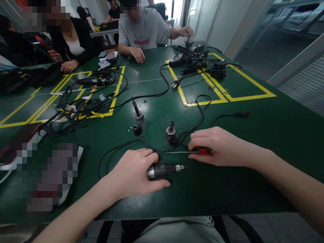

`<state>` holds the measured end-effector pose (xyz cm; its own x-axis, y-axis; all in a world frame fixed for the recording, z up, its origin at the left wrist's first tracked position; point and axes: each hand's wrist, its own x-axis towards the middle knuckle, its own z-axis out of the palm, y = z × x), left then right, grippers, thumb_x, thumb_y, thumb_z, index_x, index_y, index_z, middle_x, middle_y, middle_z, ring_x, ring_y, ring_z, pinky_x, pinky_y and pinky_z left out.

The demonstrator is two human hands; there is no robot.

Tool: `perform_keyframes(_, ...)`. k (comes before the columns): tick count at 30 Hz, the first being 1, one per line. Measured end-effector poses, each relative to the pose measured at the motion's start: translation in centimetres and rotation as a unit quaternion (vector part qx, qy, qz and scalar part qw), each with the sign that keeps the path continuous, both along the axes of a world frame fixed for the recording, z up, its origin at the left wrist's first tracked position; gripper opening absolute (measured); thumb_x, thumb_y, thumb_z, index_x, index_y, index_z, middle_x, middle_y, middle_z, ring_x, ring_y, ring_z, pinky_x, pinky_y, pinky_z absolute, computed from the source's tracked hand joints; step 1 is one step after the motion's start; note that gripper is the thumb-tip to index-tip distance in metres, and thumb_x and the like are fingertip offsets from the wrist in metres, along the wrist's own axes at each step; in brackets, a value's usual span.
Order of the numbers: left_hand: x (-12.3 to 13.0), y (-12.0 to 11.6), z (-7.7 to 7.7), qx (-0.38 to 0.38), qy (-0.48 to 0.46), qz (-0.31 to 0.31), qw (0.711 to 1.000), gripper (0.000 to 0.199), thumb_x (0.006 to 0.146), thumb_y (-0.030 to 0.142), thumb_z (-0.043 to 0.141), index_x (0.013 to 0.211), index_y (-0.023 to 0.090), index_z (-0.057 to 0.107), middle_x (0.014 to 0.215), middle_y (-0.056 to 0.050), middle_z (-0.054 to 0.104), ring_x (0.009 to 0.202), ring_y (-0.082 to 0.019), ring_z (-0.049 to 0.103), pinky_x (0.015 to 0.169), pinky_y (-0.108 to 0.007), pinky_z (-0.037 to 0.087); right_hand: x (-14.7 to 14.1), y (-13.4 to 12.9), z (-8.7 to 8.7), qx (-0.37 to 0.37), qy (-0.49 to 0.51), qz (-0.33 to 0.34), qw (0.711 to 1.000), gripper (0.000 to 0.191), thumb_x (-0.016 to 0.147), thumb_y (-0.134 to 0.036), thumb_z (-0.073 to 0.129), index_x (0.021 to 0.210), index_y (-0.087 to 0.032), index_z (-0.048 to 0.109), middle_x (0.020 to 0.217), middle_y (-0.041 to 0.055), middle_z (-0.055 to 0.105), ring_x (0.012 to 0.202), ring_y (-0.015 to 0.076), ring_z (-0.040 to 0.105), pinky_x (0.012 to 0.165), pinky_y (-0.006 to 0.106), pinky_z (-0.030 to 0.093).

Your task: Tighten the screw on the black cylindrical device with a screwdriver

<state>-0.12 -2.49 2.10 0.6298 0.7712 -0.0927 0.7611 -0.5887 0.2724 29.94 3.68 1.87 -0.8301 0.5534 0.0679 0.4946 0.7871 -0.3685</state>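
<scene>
My left hand [136, 170] is curled over the silver body of a rotary tool handpiece [164, 170], its thumb stretched along the near side. The tool lies flat, its thin bit pointing right. In my right hand [212, 146] is a screwdriver [204, 151], gripped by its red handle, with the thin shaft pointing left behind the tool's nose. Beyond the hands stand two metal spindle parts: one [138, 116] with a tall dark shaft, the other [170, 131] shorter. A black cone-shaped cap [137, 130] sits by the taller, and a black ring [173, 141] by the shorter.
Black cables [76, 108] tangle across the green table [243, 189] at left, with another pile [194, 59] at far right. A plug [176, 83] lies mid-table. A blurred flat object [53, 175] is at near left. Two people [145, 28] [76, 40] sit across the table.
</scene>
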Motion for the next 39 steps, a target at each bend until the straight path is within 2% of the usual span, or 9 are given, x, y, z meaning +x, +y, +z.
perform_keyframes(3, -0.4, 0.0, 0.3, -0.007, 0.021, 0.003, 1.0, 0.049, 0.081, 0.062, 0.089, 0.081, 0.022, 0.061, 0.08, -0.001, 0.069, 0.073, -0.022, 0.068, 0.06, -0.03, 0.04, 0.5, 0.2, 0.3, -0.036, -0.046, -0.024, 0.998, 0.007, 0.089, -0.026, 0.079, 0.092, -0.023, 0.074, 0.091, 0.0029, 0.076, 0.077, 0.0209, 0.07, 0.067, 0.031, 0.047)
perform_keyframes(7, -0.8, 0.1, 0.7, -0.036, 0.023, 0.003, 0.999, 0.047, 0.078, 0.059, 0.092, 0.085, 0.022, 0.065, 0.084, -0.001, 0.07, 0.072, -0.022, 0.067, 0.06, -0.03, 0.04, 0.7, 0.2, 0.3, -0.072, -0.062, -0.038, 0.995, 0.004, 0.087, -0.022, 0.077, 0.089, -0.024, 0.074, 0.092, 0.0026, 0.076, 0.078, 0.0213, 0.071, 0.068, 0.031, 0.047)
perform_keyframes(12, -0.9, 0.3, 0.7, -0.043, 0.011, 0.006, 0.999, 0.043, 0.084, 0.057, 0.088, 0.086, 0.02, 0.066, 0.085, -0.002, 0.069, 0.071, -0.02, 0.064, 0.059, -0.03, 0.037, 0.3, 0.2, 0.1, -0.066, -0.065, -0.025, 0.995, 0.007, 0.089, -0.016, 0.07, 0.085, -0.022, 0.072, 0.092, 0.0041, 0.075, 0.079, 0.0209, 0.071, 0.068, 0.03, 0.046)
perform_keyframes(16, -1.1, 0.6, 0.6, -0.021, -0.003, 0.002, 1.0, 0.037, 0.091, 0.054, 0.082, 0.089, 0.019, 0.069, 0.09, -0.004, 0.069, 0.077, -0.021, 0.066, 0.062, -0.031, 0.041, 0.3, 0.4, 0.0, -0.063, -0.04, -0.026, 0.997, 0.009, 0.087, -0.016, 0.067, 0.081, -0.022, 0.068, 0.088, 0.0035, 0.074, 0.075, 0.0193, 0.068, 0.068, 0.029, 0.046)
perform_keyframes(19, -1.4, 0.8, 0.4, -0.016, -0.032, 0.0, 0.999, 0.035, 0.094, 0.053, 0.078, 0.1, 0.019, 0.072, 0.095, -0.004, 0.071, 0.078, -0.02, 0.067, 0.064, -0.03, 0.044, 0.4, 0.6, 0.1, -0.06, -0.016, -0.034, 0.997, 0.009, 0.086, -0.016, 0.065, 0.08, -0.023, 0.066, 0.085, 0.0028, 0.072, 0.072, 0.0184, 0.066, 0.066, 0.028, 0.046)
perform_keyframes(23, -1.7, 1.2, 0.3, -0.026, -0.045, -0.002, 0.999, 0.04, 0.094, 0.052, 0.078, 0.117, 0.02, 0.073, 0.1, -0.003, 0.073, 0.077, -0.018, 0.068, 0.065, -0.029, 0.046, 0.4, 0.7, -0.1, -0.057, -0.005, -0.036, 0.998, 0.008, 0.086, -0.017, 0.064, 0.08, -0.022, 0.065, 0.084, 0.0029, 0.072, 0.071, 0.0183, 0.065, 0.066, 0.028, 0.045)
perform_keyframes(30, -2.5, 2.2, 1.0, -0.051, -0.047, 0.023, 0.997, 0.049, 0.092, 0.061, 0.078, 0.119, 0.02, 0.076, 0.091, -0.001, 0.071, 0.077, -0.018, 0.068, 0.066, -0.027, 0.047, 0.4, 1.1, -0.2, -0.052, -0.001, -0.044, 0.998, 0.008, 0.087, -0.018, 0.061, 0.081, -0.023, 0.061, 0.083, 0.003, 0.069, 0.071, 0.0189, 0.064, 0.067, 0.029, 0.045)
perform_keyframes(36, -2.4, 1.6, 1.2, -0.097, -0.056, -0.009, 0.994, 0.042, 0.076, 0.039, 0.097, 0.108, 0.022, 0.075, 0.102, 0.0, 0.071, 0.086, -0.019, 0.069, 0.071, -0.026, 0.048, 0.5, 1.2, 0.2, -0.058, 0.006, -0.047, 0.997, 0.009, 0.087, -0.019, 0.061, 0.079, -0.023, 0.058, 0.081, 0.0024, 0.069, 0.07, 0.0189, 0.064, 0.068, 0.03, 0.045)
perform_keyframes(39, -2.4, 0.7, 1.3, -0.105, -0.037, 0.005, 0.994, 0.026, 0.08, 0.018, 0.089, 0.101, 0.023, 0.074, 0.099, 0.001, 0.07, 0.084, -0.017, 0.068, 0.068, -0.025, 0.045, 0.4, 0.9, 0.3, -0.058, 0.007, -0.044, 0.997, 0.01, 0.086, -0.017, 0.061, 0.079, -0.023, 0.058, 0.081, 0.0021, 0.068, 0.069, 0.0179, 0.063, 0.067, 0.029, 0.044)
